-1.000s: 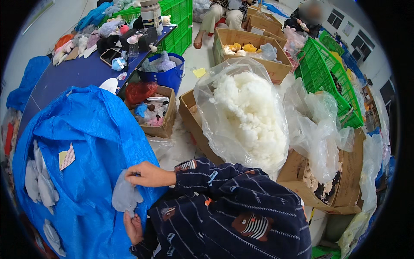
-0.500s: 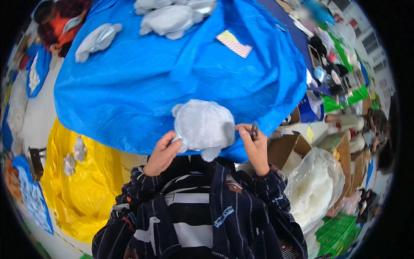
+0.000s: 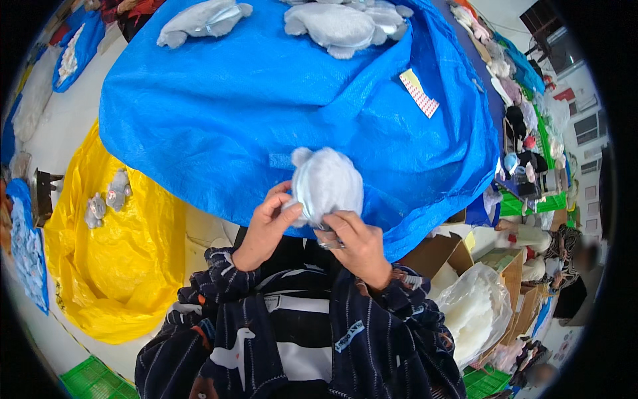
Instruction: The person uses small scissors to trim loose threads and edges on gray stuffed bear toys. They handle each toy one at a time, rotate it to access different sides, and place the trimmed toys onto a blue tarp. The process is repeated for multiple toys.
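I hold a pale grey plush toy point(image 3: 327, 185) with small round ears in front of my chest, over the near edge of a blue tarp point(image 3: 266, 113). My left hand point(image 3: 267, 225) grips its lower left side with the fingers curled on the fabric. From the lower right my right hand point(image 3: 357, 247) presses against the toy, with a thin dark tool partly hidden between its fingers. More grey plush toys point(image 3: 339, 23) lie at the tarp's far end, and another point(image 3: 199, 18) lies to their left.
A yellow tarp point(image 3: 126, 266) on the floor at my left carries two small grey plush pieces point(image 3: 106, 199). A clear bag of white stuffing point(image 3: 472, 312) sits among cardboard boxes at my right. Green crates point(image 3: 525, 203) and a cluttered table stand farther right.
The view has swung from the stuffing bag to the blue tarp. Both hands have closed in on the plush toy, and my right hand moved from its side to beneath it.
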Motion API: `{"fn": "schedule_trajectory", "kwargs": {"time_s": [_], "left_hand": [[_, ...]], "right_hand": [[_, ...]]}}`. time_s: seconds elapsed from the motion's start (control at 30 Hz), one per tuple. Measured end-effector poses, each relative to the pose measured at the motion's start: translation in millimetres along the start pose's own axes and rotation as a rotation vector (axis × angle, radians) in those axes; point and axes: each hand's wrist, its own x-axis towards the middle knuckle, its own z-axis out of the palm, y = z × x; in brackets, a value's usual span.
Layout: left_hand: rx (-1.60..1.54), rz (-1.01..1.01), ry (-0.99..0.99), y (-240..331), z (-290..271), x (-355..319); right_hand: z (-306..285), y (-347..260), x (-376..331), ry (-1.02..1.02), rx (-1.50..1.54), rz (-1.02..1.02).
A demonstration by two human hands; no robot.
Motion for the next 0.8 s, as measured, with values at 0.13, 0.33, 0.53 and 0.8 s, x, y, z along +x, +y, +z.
{"fn": "schedule_trajectory", "kwargs": {"time_s": [0.13,0.33,0.53,0.8], "left_hand": [[0.226,0.095,0.020,13,7,-2],[0.362,0.141,0.003,17,15,-11],[0.547,0.329,-0.168,1,22,-22],[0.631,0.345,-0.234,-4,26,-22]], "right_hand": [[9,1,0,-0.023,0.048,0.024],[-5,5,0,0.049,0.231,0.249],[-32,38,18,0.141,0.239,0.397],[-41,44,8,-0.015,0.327,0.480]]}}
